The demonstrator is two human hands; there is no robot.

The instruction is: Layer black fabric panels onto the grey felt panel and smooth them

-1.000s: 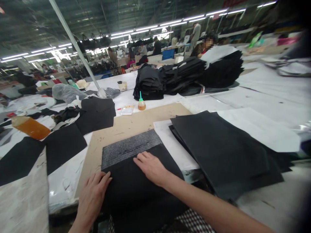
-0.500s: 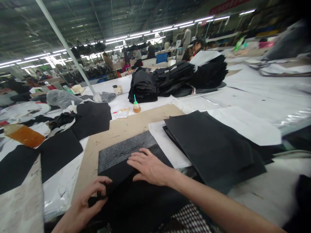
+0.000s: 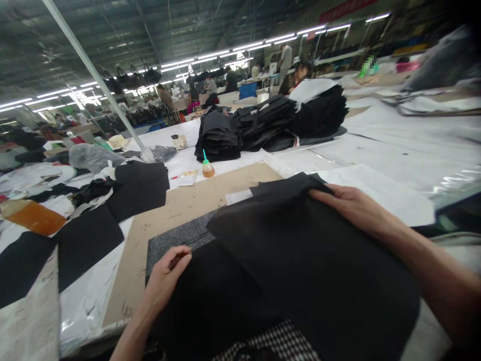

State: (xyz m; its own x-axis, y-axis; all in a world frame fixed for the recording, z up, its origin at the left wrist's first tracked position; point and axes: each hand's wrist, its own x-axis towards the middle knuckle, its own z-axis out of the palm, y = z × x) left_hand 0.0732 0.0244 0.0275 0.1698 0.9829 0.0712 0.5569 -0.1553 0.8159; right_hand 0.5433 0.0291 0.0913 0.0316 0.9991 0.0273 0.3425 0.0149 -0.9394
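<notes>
A large black fabric sheet (image 3: 300, 250) is lifted off the work surface and spreads across the lower middle. My right hand (image 3: 351, 205) grips its upper right edge, fingers curled over the cloth. My left hand (image 3: 169, 271) pinches the black fabric at its left edge, beside a grey ribbed mat (image 3: 176, 238) that lies on a brown cardboard board (image 3: 195, 200). Most of the stack of black sheets to the right is hidden under the lifted piece.
A small orange glue bottle (image 3: 207, 168) stands at the board's far edge. Piles of black fabric (image 3: 270, 123) sit beyond it. Black cut pieces (image 3: 139, 185) and a large orange bottle (image 3: 32, 215) lie left. White paper (image 3: 379, 193) lies right. Other people work at distant tables.
My right hand left the mat and moved right, taking hold of a black sheet and lifting it over toward me. My left hand shifted up to the fabric's left edge.
</notes>
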